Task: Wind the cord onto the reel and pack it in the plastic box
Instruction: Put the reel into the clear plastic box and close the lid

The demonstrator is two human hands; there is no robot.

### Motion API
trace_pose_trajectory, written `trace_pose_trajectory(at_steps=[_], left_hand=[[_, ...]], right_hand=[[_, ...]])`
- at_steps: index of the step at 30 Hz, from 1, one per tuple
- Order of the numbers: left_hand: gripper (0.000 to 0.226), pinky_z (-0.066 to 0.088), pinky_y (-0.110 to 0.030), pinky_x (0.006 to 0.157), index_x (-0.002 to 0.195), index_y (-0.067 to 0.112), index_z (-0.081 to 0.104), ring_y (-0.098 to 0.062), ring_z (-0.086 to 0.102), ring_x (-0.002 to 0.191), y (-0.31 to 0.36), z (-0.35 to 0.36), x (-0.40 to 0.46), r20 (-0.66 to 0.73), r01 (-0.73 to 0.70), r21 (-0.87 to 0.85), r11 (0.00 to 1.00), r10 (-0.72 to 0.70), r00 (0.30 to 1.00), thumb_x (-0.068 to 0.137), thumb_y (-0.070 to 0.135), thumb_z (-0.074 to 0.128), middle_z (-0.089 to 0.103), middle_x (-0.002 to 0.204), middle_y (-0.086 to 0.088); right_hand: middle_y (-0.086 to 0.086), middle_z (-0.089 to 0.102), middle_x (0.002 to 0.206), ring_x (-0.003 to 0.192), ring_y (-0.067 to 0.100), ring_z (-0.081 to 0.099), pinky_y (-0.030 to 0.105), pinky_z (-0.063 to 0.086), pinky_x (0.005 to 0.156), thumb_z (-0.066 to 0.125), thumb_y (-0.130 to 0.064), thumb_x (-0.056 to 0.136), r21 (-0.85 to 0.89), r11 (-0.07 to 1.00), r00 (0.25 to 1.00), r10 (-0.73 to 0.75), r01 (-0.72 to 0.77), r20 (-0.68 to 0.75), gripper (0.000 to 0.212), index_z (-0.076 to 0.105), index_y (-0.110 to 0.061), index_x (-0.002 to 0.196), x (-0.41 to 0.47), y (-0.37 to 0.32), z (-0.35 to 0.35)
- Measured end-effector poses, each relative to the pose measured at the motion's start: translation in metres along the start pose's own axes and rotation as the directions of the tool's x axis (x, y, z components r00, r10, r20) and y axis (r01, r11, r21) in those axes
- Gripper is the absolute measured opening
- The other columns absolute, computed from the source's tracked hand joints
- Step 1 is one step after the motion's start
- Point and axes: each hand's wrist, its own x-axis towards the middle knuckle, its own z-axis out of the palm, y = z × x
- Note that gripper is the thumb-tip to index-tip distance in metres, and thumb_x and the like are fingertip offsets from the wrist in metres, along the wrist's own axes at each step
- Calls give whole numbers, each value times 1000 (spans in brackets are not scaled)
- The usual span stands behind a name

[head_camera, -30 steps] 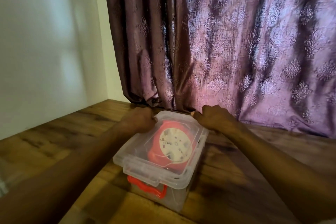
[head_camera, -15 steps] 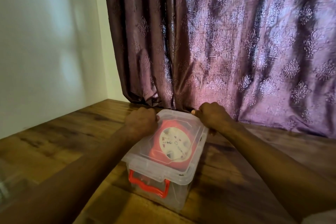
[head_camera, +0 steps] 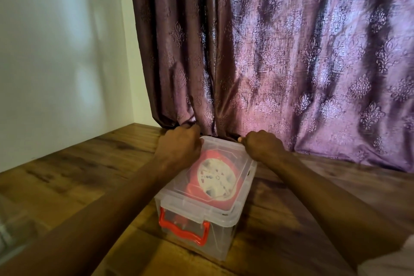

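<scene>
A clear plastic box (head_camera: 218, 238) stands on the wooden floor with its clear lid (head_camera: 195, 207) on top. Through the lid I see the red cord reel (head_camera: 216, 180) with its white socket face lying inside. A red latch handle (head_camera: 182, 229) hangs on the box's near end. My left hand (head_camera: 179, 149) presses on the lid's far left corner with its fingers curled over the edge. At the far right corner my right hand (head_camera: 263, 147) grips the lid's rim the same way. The cord itself is hidden.
A purple patterned curtain (head_camera: 291, 63) hangs right behind the box and reaches the floor. A white wall (head_camera: 56, 51) stands to the left. The wooden floor (head_camera: 74, 181) spreads out on both sides of the box.
The box and both hands have slid away from me toward the curtain. The near end of the lid has come down flat on the box.
</scene>
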Motion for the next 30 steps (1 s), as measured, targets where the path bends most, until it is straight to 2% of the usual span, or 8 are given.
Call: trace_pose_trajectory(at_steps=[4,8,13,16,19,24,27,30], left_hand=[[28,53,-40,76,101,15,68,-22,65,86,3,-16,-29,-118,-235,-229,945,212,970,104,38,53,68,95,-2],[52,52,-40,71,97,19,69,-11,61,75,2,-29,-70,-115,-449,-341,826,438,892,105,53,32,67,84,6],[70,62,-32,88,136,23,61,-14,70,111,-19,-13,-108,-135,-622,-42,782,613,779,91,73,42,74,125,1],[88,56,-39,98,146,20,46,-22,63,123,-29,8,-116,-167,-690,173,703,711,683,86,84,37,66,138,-6],[82,54,-46,101,149,20,40,-23,50,129,-32,28,-128,-219,-641,249,726,687,693,92,78,40,50,145,-5],[61,40,-44,108,149,16,43,-23,54,128,-32,32,-137,-294,-613,223,758,652,699,105,55,33,72,135,-7],[49,51,-41,104,144,18,49,-20,62,122,-25,23,-140,-362,-596,174,783,614,701,107,47,38,76,129,-5],[41,58,-41,94,132,16,56,-19,57,112,-10,21,-147,-441,-530,115,840,522,731,105,41,37,79,116,-7]], right_hand=[[15,61,116,103,34,57,37,42,77,34,-42,100,-8,1000,1000,12,-13,-5,43,59,-11,117,-1,-3,-2],[14,60,123,110,34,57,41,46,87,33,-37,101,-98,995,1000,10,-9,4,41,57,-12,123,0,-10,-7],[11,61,123,110,31,59,42,48,88,39,-25,98,-207,978,1000,16,-18,-10,33,59,-13,122,0,-18,-8],[10,62,121,109,31,60,41,48,88,42,-21,97,-255,967,999,13,-22,-40,31,60,-13,121,-1,-20,-7],[10,62,121,110,31,60,40,47,87,42,-18,96,-279,960,998,11,-27,-60,31,60,-13,121,-1,-22,-6],[9,61,123,111,30,59,37,46,88,41,-17,96,-309,950,996,9,-35,-84,32,59,-14,122,-2,-24,-5],[9,61,122,111,30,59,37,46,86,42,-17,96,-319,947,997,23,-47,-78,31,59,-14,121,-2,-26,-3],[9,62,121,110,29,60,37,46,83,44,-17,95,-341,939,996,27,-54,-83,29,59,-13,120,-1,-28,-2]])
